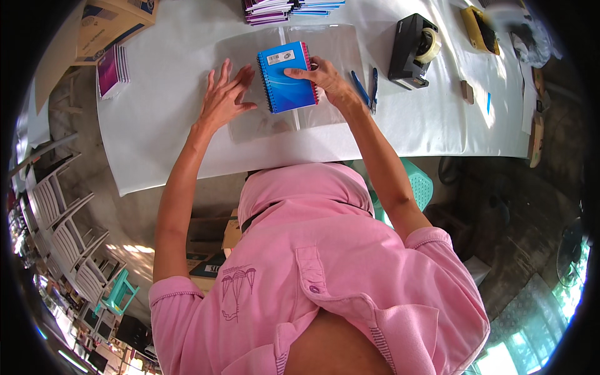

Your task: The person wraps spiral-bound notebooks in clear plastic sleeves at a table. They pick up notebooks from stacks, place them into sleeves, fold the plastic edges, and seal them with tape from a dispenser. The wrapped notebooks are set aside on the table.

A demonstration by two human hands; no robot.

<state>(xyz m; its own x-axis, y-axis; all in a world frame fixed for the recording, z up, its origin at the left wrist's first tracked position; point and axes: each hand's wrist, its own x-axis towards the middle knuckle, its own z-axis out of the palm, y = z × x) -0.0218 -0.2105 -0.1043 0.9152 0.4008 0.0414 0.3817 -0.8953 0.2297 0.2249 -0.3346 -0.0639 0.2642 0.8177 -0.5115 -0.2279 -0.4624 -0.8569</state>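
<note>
A small stack of spiral notebooks (290, 87), with a blue cover on top and red coils along the right side, lies over a clear plastic sheet (337, 119) on the table. My right hand (324, 79) grips its right edge, thumb across the cover and fingers tucked at the side. To the left, my left hand (226, 94) hovers or rests just off the notebooks, fingers spread and holding nothing. A pale label sits on the blue cover. Right of my right hand is a slim blue-handled cutting tool (365, 90).
A black tape dispenser (406, 59) stands to the right, with a yellow container (480, 31) beyond. Purple notebooks (112, 72) are stacked at left beside a cardboard box (115, 28). More notebooks (269, 11) pile at the far edge. A green stool (417, 184) is below the table.
</note>
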